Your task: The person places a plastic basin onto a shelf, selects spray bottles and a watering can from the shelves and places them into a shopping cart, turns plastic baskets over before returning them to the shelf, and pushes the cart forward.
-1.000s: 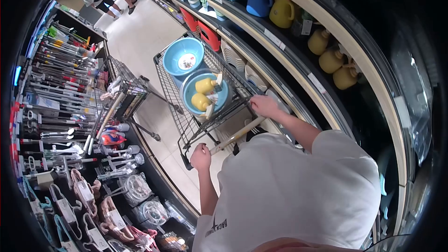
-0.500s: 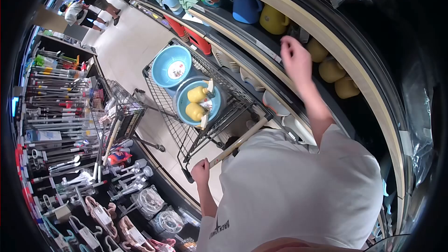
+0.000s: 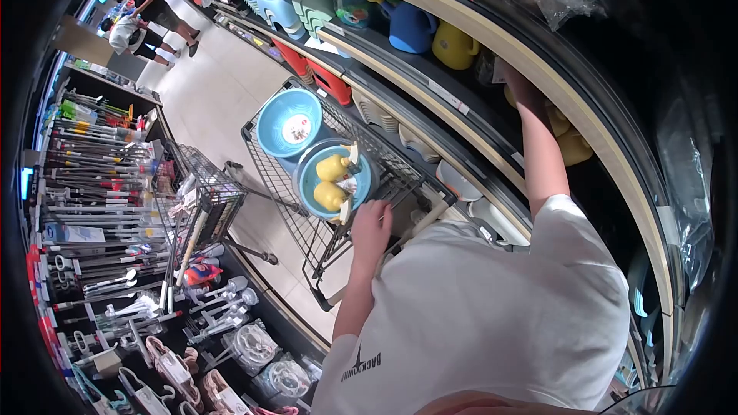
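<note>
– Left hand (image 3: 372, 223) has come off the cart handle (image 3: 434, 217) since the last frame, now by the near blue basin (image 3: 305, 184). Right hand (image 3: 518, 86) has gone from outside the shelf (image 3: 400, 68) to inside it.

– Finger state?

– Left: fingers loosely apart, nothing visible in them. Right: can't tell, hand's in shadow under the upper board.

– Why's the arm in that far?

– Yellow bottles (image 3: 573, 146) sit back under that board, so my read is that it's the only way in. Cart stands alongside the shelf, probably to keep both within reach.

– And the two yellow spray bottles (image 3: 332, 167) in the cart?

– Lying side by side in the near basin, white heads toward the person. Basin wall likely stops them rolling; the wire cart wouldn't do it as well.

– Position vs fingers?

– Left fingers just beside the nearer spray head; contact unclear. Shelf bottles are right at the right hand and forearm, partly hidden. Yellow watering can (image 3: 455, 44) is on the hand's other side, apart from it.
</note>
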